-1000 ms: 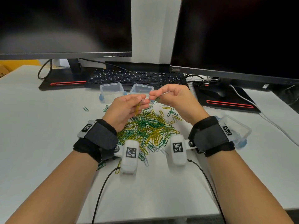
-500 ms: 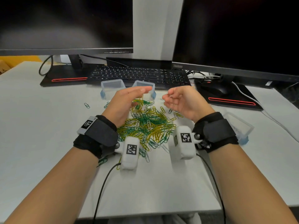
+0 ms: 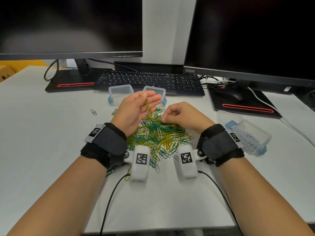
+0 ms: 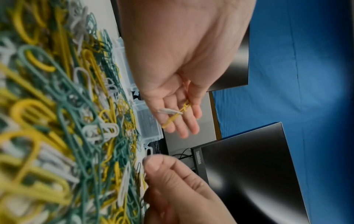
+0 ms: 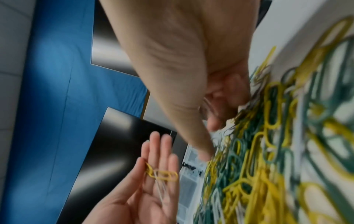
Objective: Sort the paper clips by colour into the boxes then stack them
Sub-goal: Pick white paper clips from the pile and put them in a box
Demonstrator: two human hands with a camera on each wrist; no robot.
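A heap of yellow, green and white paper clips (image 3: 158, 133) lies on the white desk between my wrists. My left hand (image 3: 150, 100) is raised over the heap's far edge, palm up and fingers straight. A linked yellow clip (image 4: 172, 119) and a white clip (image 4: 167, 111) lie loose on its fingers. My right hand (image 3: 170, 114) is curled at the heap's far right edge, thumb tip on the clips. Thin pale clips (image 5: 205, 103) show inside its curled fingers. Two clear boxes (image 3: 121, 91) (image 3: 159, 91) stand behind the heap.
A third clear box (image 3: 252, 138) with pale clips inside sits by my right wrist, its lid (image 3: 228, 116) beside it. Behind are a keyboard (image 3: 150, 80), a mouse (image 3: 228, 96) and two monitors. A stray clip (image 3: 93, 112) lies left of the heap.
A second ago both hands met above the heap, pinching clips. They have parted: the left has opened flat with clips on it, the right has dropped to the heap.
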